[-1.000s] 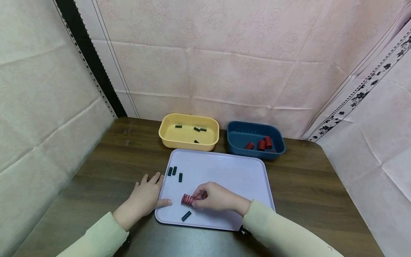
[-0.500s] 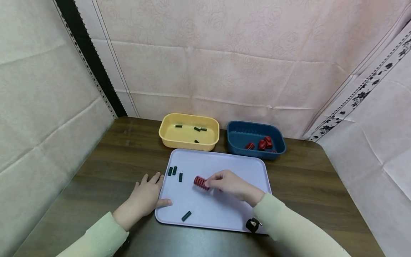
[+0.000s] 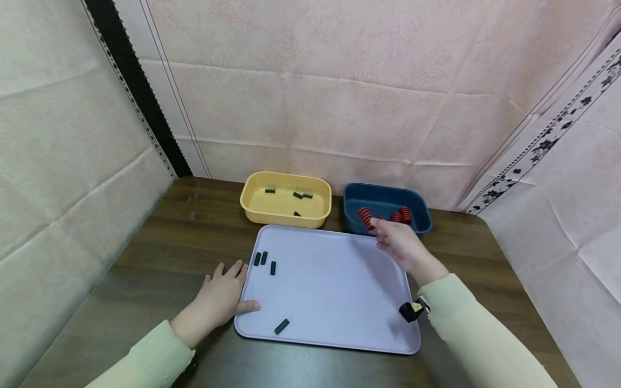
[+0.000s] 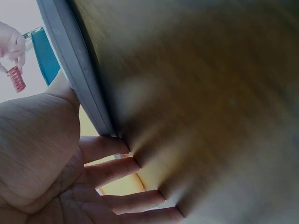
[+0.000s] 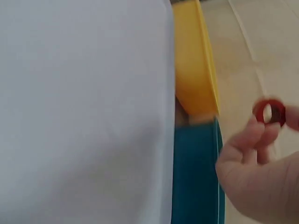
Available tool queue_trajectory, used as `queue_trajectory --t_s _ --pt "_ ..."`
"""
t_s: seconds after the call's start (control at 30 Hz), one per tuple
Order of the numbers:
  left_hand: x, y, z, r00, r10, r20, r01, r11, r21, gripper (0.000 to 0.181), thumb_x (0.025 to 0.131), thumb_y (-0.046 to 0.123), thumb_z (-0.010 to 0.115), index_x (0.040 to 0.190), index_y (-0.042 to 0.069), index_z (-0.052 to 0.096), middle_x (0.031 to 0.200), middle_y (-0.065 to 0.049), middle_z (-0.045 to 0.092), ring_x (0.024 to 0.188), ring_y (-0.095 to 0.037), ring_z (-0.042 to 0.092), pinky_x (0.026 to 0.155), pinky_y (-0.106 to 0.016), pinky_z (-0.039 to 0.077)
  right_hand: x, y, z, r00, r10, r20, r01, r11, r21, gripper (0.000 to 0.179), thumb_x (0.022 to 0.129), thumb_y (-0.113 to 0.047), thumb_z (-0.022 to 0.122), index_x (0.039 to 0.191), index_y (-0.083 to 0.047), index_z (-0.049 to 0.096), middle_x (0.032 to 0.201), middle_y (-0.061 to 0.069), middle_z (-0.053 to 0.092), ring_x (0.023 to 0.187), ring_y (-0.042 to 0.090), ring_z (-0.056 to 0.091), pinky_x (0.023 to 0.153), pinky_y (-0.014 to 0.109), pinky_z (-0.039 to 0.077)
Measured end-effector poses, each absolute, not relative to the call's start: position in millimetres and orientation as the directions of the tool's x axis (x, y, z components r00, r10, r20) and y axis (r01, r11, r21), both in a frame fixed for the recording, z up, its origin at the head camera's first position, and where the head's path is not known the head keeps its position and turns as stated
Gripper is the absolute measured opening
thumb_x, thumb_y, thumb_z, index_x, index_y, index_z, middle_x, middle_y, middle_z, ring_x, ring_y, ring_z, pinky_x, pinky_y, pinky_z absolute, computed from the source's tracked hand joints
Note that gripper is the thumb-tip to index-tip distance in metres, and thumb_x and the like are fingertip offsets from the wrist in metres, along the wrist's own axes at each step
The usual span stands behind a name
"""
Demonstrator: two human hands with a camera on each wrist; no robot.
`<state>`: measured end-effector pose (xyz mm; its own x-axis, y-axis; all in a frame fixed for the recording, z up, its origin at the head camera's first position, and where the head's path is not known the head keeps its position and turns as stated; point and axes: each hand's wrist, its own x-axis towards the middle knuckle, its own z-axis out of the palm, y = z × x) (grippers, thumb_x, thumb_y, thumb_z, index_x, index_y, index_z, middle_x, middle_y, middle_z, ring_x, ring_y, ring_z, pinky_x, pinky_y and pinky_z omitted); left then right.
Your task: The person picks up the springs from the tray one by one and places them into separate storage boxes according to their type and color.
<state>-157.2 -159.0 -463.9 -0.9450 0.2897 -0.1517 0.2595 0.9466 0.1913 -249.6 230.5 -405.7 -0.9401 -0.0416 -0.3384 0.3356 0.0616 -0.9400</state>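
My right hand (image 3: pixel 400 245) pinches a red coil spring (image 3: pixel 365 217) by one end, over the near left edge of the blue bin (image 3: pixel 351 207). In the right wrist view the held spring (image 5: pixel 269 112) shows end-on between thumb and fingers. Several red springs (image 3: pixel 405 214) lie inside the blue bin. With fingers spread, my left hand (image 3: pixel 215 296) rests at the left edge of the white tray (image 3: pixel 335 302), its thumb over the rim and its fingers on the table. On the tray are several small dark green springs (image 3: pixel 273 268), one of them (image 3: pixel 281 326) near the front edge.
Left of the blue bin stands a yellow bin (image 3: pixel 252 207) with several dark green springs (image 3: pixel 298 194) in it. Both bins are behind the tray on the brown wooden table (image 3: pixel 155 269). Patterned cloth (image 3: pixel 339 118) hangs at the back and sides.
My right hand has lifted the red spring off the tray and carried it back and to the right, to the blue bin. The left hand has stayed in place.
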Motion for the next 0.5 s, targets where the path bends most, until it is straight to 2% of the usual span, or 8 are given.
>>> queue_trajectory --t_s 0.17,0.3,0.4,0.5 --pt "-156.7 -158.8 -463.5 -0.945 0.291 -0.148 0.261 0.946 0.191 0.093 0.077 0.061 0.070 0.136 -0.008 0.048 0.142 -0.029 0.042 0.123 -0.060 0.037 0.088 -0.072 0.036 -258.9 254.9 -402.1 -0.907 0.130 -0.399 0.375 -0.177 -0.910 0.045 0.095 -0.033 0.063 0.127 -0.005 0.047 0.097 0.002 0.063 0.073 0.010 0.047 0.070 0.023 0.046" --pt "-156.4 -158.7 -463.1 -0.945 0.291 -0.149 0.261 0.946 0.192 0.093 0.077 0.060 0.071 0.136 -0.008 0.048 0.142 -0.029 0.042 0.123 -0.060 0.037 0.088 -0.072 0.036 -262.5 269.2 -404.4 -0.874 0.201 -0.443 0.382 -0.282 -0.880 0.038 0.096 -0.032 0.061 0.123 -0.010 0.046 0.098 0.001 0.065 0.067 0.008 0.047 0.065 0.022 0.045" --pt "-156.5 -158.6 -462.9 -0.945 0.290 -0.152 0.260 0.947 0.191 0.093 0.077 0.061 0.070 0.137 -0.008 0.048 0.142 -0.029 0.042 0.123 -0.060 0.037 0.089 -0.072 0.036 -264.4 276.0 -408.1 -0.850 0.274 -0.451 0.383 -0.269 -0.884 0.037 0.095 -0.034 0.062 0.121 -0.010 0.049 0.097 0.000 0.065 0.066 0.007 0.047 0.064 0.021 0.046" --pt "-156.8 -158.5 -462.8 -0.945 0.290 -0.150 0.261 0.947 0.189 0.094 0.077 0.061 0.070 0.137 -0.008 0.048 0.142 -0.029 0.042 0.123 -0.060 0.037 0.088 -0.072 0.036 -265.6 279.2 -411.8 -0.833 0.357 -0.422 0.385 -0.172 -0.907 0.043 0.093 -0.038 0.063 0.121 -0.007 0.054 0.095 0.000 0.063 0.069 0.009 0.048 0.065 0.022 0.047"
